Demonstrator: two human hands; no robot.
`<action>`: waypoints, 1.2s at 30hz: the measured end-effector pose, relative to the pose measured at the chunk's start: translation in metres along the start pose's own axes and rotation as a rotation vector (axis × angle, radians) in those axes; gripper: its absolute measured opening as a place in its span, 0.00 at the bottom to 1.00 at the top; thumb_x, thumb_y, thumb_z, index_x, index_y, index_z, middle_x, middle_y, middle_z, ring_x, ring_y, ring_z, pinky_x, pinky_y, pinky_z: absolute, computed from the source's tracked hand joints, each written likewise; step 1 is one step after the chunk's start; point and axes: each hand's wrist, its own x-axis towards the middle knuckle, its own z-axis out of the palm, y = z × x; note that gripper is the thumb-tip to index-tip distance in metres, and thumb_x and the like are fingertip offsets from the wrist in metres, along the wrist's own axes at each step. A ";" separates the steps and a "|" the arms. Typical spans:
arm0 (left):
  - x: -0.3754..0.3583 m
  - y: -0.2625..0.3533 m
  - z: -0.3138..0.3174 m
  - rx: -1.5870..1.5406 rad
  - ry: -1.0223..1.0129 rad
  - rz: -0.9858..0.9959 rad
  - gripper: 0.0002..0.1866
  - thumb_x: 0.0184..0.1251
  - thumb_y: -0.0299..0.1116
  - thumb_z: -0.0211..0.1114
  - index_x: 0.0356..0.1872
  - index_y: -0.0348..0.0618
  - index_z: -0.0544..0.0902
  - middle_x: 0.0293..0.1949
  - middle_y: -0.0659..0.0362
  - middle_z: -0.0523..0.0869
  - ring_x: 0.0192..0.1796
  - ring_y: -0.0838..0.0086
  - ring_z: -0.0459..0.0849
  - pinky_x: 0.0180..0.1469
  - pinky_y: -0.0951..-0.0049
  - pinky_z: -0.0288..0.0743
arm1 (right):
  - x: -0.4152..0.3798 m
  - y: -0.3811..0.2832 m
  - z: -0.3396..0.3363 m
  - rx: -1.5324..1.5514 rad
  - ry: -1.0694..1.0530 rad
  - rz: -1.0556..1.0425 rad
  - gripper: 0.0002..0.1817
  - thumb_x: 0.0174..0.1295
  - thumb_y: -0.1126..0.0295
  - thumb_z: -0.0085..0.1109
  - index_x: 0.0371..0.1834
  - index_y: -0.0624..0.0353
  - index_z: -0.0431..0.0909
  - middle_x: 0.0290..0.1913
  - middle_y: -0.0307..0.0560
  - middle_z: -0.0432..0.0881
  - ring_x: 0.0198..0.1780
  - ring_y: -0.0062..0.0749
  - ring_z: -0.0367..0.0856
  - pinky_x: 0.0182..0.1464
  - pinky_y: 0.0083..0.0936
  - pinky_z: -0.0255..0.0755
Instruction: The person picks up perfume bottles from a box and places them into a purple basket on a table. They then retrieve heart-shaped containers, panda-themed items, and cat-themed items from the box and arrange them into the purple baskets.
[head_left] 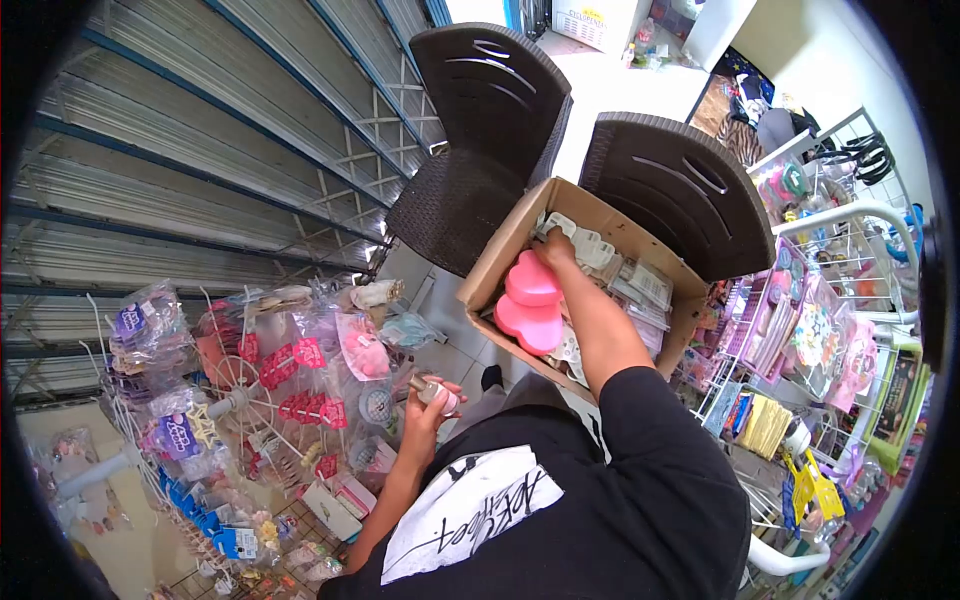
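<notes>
My left hand (431,405) is closed around a small bottle (432,391) with a brownish cap, held low in front of my body. My right hand (556,250) reaches down into an open cardboard box (620,232), its fingers at some whitish cards (560,224) near the far left corner; whether they grip one I cannot tell. Just below that hand, two shiny pink heart-shaped boxes (534,280) lie partly overlapping at the left side of the carton. Clear flat packs (643,287) fill the carton's right part, beyond my forearm.
Two dark woven-pattern chairs (490,100) stand beyond the carton, which rests against them. To my left is a rotating rack (240,398) hung with bagged accessories, and behind it a metal folding shutter (220,150). Wire shelving (850,215) with packaged goods lines the right.
</notes>
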 end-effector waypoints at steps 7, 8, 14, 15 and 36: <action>-0.004 -0.002 -0.003 0.020 -0.058 -0.006 0.15 0.72 0.33 0.62 0.55 0.45 0.70 0.47 0.53 0.84 0.48 0.65 0.86 0.49 0.66 0.80 | -0.033 -0.007 -0.040 0.167 0.303 -0.307 0.27 0.52 0.58 0.69 0.49 0.65 0.76 0.50 0.68 0.82 0.53 0.62 0.81 0.57 0.47 0.74; -0.004 -0.001 -0.002 0.045 -0.089 0.010 0.15 0.72 0.32 0.61 0.56 0.44 0.70 0.48 0.52 0.84 0.49 0.64 0.86 0.51 0.65 0.79 | -0.039 -0.010 -0.050 0.200 0.373 -0.369 0.25 0.50 0.60 0.70 0.47 0.64 0.77 0.47 0.67 0.83 0.51 0.63 0.81 0.56 0.48 0.74; -0.012 0.009 -0.002 0.119 -0.274 0.058 0.14 0.73 0.29 0.57 0.56 0.41 0.70 0.46 0.52 0.83 0.50 0.63 0.85 0.56 0.64 0.76 | -0.113 -0.014 -0.102 1.064 0.415 -0.145 0.20 0.51 0.69 0.70 0.46 0.60 0.75 0.36 0.40 0.80 0.36 0.28 0.81 0.37 0.26 0.75; -0.012 0.007 -0.004 0.112 -0.300 0.075 0.14 0.73 0.29 0.57 0.56 0.41 0.69 0.45 0.52 0.82 0.51 0.63 0.84 0.57 0.64 0.75 | -0.135 -0.012 -0.106 1.287 0.280 -0.150 0.20 0.54 0.69 0.67 0.49 0.59 0.74 0.40 0.41 0.81 0.41 0.29 0.82 0.43 0.29 0.76; -0.075 -0.065 0.098 0.272 -0.971 -0.301 0.21 0.71 0.30 0.63 0.61 0.41 0.70 0.47 0.56 0.81 0.49 0.70 0.83 0.53 0.68 0.76 | -0.543 0.148 -0.072 1.609 -0.451 -0.182 0.40 0.54 0.71 0.66 0.71 0.61 0.58 0.52 0.56 0.81 0.53 0.40 0.83 0.62 0.37 0.73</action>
